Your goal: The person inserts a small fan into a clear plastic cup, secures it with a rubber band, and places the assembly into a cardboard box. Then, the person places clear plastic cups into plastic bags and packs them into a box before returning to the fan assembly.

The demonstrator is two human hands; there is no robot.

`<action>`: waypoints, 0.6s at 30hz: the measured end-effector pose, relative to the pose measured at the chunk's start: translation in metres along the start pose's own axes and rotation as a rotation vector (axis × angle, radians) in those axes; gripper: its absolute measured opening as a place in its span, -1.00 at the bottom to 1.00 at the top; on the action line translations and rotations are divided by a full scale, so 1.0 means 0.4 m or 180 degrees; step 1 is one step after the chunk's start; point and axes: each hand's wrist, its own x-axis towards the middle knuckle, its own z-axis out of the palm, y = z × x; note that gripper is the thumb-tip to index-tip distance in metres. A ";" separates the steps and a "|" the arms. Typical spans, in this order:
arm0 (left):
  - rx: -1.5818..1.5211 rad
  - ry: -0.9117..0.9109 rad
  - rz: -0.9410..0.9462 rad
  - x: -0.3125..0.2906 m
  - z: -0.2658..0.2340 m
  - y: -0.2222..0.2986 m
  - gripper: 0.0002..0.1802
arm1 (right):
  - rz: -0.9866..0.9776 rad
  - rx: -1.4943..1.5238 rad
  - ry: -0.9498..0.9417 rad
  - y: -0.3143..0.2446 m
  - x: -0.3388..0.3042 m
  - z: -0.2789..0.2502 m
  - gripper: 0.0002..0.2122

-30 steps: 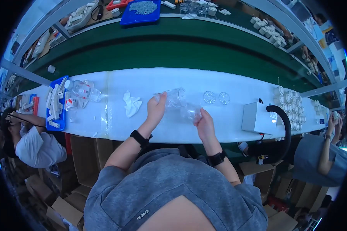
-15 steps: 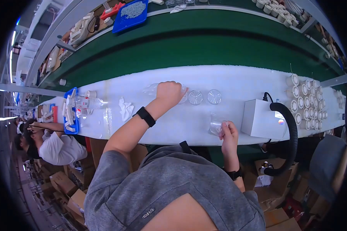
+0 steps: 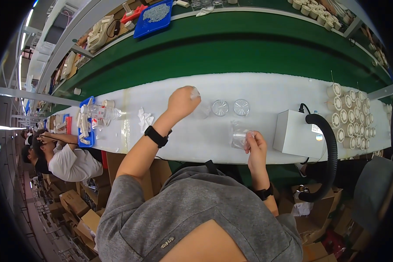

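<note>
Head view — well apart, the left hand (image 3: 183,101) clutches clear crumpled film (image 3: 195,93) and the right hand (image 3: 257,146) pinches a clear plastic bag (image 3: 239,136) at its ten o'clock — transparent round cups (image 3: 242,107) at eleven.

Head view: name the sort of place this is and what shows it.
Most likely a factory assembly line: a green belt runs beside the long white worktable, white round parts stand in rows, and another worker sits farther left.
</note>
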 end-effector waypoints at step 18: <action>-0.0954 -0.0531 -0.0438 -0.190 -0.130 0.077 -0.33 | 0.0472 0.1087 -0.0296 0.049 -0.047 0.059 -0.88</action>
